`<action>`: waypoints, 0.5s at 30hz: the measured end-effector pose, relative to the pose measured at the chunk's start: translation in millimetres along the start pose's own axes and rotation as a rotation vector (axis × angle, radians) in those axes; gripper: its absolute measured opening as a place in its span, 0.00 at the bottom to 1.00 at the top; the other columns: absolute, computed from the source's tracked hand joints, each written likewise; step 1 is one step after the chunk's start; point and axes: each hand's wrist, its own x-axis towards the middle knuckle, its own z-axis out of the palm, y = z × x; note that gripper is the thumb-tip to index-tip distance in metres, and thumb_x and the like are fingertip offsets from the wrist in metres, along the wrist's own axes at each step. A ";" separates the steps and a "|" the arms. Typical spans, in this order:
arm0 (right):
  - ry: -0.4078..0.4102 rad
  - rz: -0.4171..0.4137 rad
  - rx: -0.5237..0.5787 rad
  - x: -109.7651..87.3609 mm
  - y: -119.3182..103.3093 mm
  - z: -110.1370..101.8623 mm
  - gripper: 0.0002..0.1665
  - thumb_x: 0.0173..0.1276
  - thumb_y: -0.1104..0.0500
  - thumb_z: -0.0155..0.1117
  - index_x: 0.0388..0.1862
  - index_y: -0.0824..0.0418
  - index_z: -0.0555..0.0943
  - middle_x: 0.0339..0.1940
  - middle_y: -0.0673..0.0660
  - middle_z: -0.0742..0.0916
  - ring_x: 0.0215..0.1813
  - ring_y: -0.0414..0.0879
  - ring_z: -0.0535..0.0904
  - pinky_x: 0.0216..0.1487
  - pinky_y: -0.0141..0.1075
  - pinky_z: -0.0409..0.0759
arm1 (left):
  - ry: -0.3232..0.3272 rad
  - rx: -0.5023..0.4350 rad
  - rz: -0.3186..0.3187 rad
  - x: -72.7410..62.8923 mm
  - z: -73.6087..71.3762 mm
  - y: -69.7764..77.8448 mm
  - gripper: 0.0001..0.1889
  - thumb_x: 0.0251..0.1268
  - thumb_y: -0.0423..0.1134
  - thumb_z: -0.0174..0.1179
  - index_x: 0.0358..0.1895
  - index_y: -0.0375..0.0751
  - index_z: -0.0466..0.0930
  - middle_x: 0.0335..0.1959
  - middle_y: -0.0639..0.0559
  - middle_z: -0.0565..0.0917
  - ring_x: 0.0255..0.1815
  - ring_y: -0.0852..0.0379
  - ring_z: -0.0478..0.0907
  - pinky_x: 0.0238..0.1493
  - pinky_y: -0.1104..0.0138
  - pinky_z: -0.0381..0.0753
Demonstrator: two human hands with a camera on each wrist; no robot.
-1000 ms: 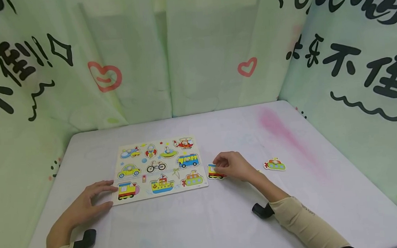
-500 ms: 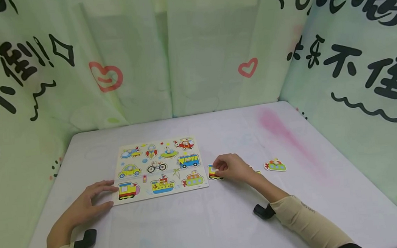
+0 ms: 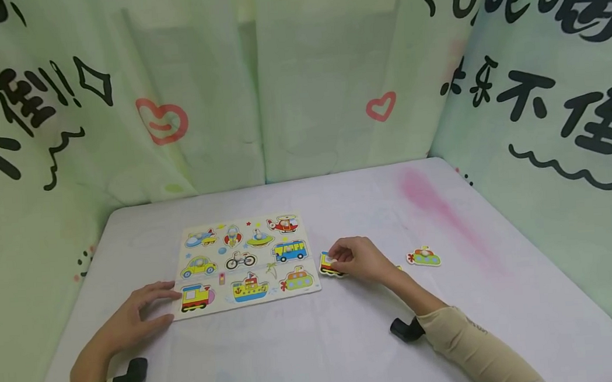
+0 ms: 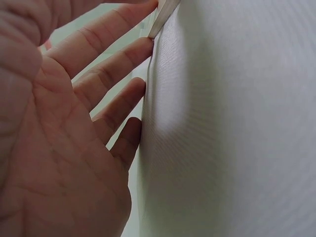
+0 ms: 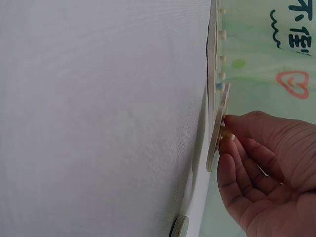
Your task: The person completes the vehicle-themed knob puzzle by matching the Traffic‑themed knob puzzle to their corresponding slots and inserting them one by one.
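Note:
A wooden puzzle board [image 3: 221, 272] printed with vehicles lies on the table. My left hand [image 3: 137, 315] touches its left edge with fingertips and thumb, fingers fairly straight and spread in the left wrist view. Just off the board's right edge, my right hand [image 3: 360, 259] pinches a train puzzle piece [image 3: 327, 264] by its small knob [image 5: 227, 134]. In the right wrist view this piece appears edge-on and tilted, one end raised close to the board's edge. Fingers cover much of its picture in the head view. The board shows a matching train picture [image 3: 197, 297] at its lower left.
A green submarine piece [image 3: 424, 257] lies on the white-covered table [image 3: 273, 351], right of my right hand. Another small yellow bit [image 3: 399, 267] peeks out behind the right wrist. Printed curtains [image 3: 279, 99] enclose the table's back and sides.
My right hand keeps its pinch on the train piece, which now sits slightly more tilted near the board's edge. The left hand holds its place at the board.

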 end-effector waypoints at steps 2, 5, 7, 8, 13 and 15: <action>0.009 -0.001 0.038 -0.9 -1.2 -0.1 0.08 0.63 0.64 0.75 0.41 0.61 0.86 0.32 0.48 0.86 0.35 0.41 0.80 0.38 0.31 0.82 | 0.006 0.000 0.012 -0.9 0.3 -0.8 0.19 0.58 0.35 0.73 0.54 0.43 0.84 0.67 0.32 0.74 0.70 0.25 0.61 0.63 0.26 0.58; 0.024 0.000 0.103 -0.5 -3.7 -1.1 0.09 0.63 0.64 0.75 0.41 0.62 0.86 0.33 0.50 0.87 0.36 0.42 0.82 0.39 0.31 0.82 | 0.016 -0.011 0.031 -0.2 0.1 -1.8 0.19 0.58 0.34 0.73 0.54 0.42 0.84 0.67 0.32 0.74 0.69 0.25 0.61 0.62 0.26 0.59; 0.034 0.003 0.148 0.5 -5.2 -1.7 0.09 0.63 0.64 0.75 0.42 0.62 0.86 0.33 0.51 0.88 0.36 0.42 0.82 0.39 0.31 0.83 | 0.016 -0.017 0.028 0.8 -0.1 -1.9 0.19 0.58 0.34 0.73 0.54 0.42 0.84 0.67 0.32 0.74 0.70 0.25 0.61 0.63 0.26 0.58; 0.036 0.005 0.172 0.9 -6.1 -1.8 0.09 0.63 0.64 0.75 0.42 0.63 0.86 0.33 0.52 0.88 0.36 0.43 0.83 0.39 0.31 0.83 | 0.015 -0.019 0.027 1.3 -0.2 -2.3 0.19 0.58 0.34 0.73 0.54 0.42 0.84 0.67 0.32 0.74 0.70 0.25 0.60 0.63 0.26 0.58; 0.026 0.016 0.304 2.2 -15.0 -1.8 0.10 0.64 0.63 0.75 0.43 0.64 0.86 0.33 0.55 0.89 0.34 0.46 0.84 0.36 0.31 0.83 | 0.000 -0.010 -0.006 0.7 0.4 -2.1 0.19 0.58 0.35 0.73 0.55 0.43 0.84 0.68 0.32 0.73 0.70 0.26 0.60 0.63 0.26 0.58; 0.023 0.026 0.339 3.0 -20.0 -1.3 0.10 0.65 0.63 0.75 0.44 0.63 0.86 0.33 0.55 0.88 0.34 0.46 0.84 0.35 0.31 0.83 | -0.003 -0.005 -0.015 -0.1 0.8 -1.8 0.20 0.58 0.35 0.73 0.55 0.44 0.84 0.68 0.32 0.73 0.71 0.26 0.60 0.63 0.26 0.59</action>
